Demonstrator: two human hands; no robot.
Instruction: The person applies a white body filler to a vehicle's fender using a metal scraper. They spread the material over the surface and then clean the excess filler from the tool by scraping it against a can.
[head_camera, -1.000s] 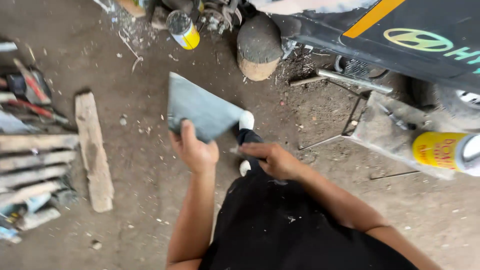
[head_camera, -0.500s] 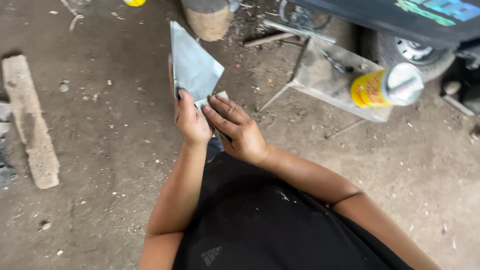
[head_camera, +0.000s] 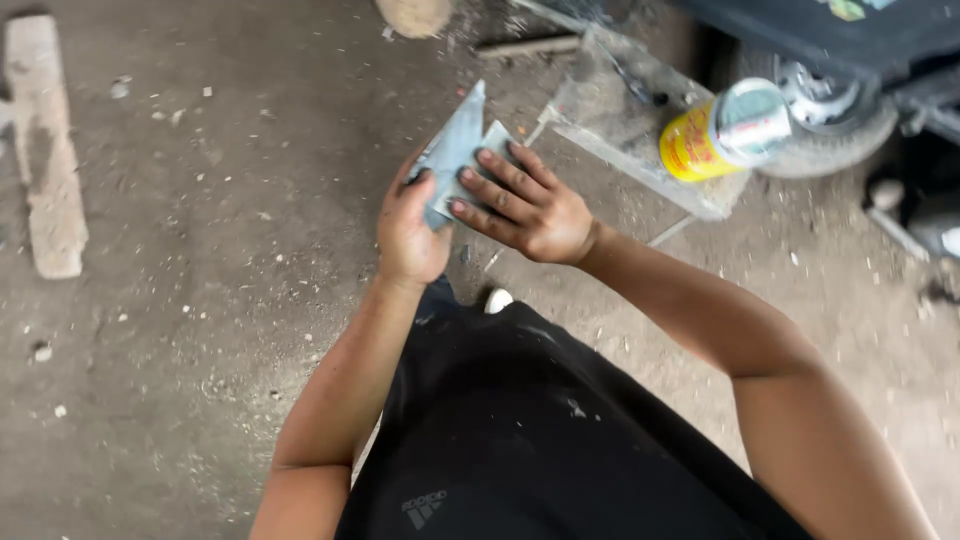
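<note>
Yellow-labelled can (head_camera: 722, 130) lying upper right — white-capped.

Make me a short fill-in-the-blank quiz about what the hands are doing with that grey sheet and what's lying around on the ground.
1. Both hands hold a folded grey ____ sheet.
2. The left hand grips the sheet at its ____ end.
3. The right hand lays its ____ flat across the sheet.
4. The spray can lying past the right hand has a ____ body.

Missing words: sandpaper; lower; fingers; yellow
</note>
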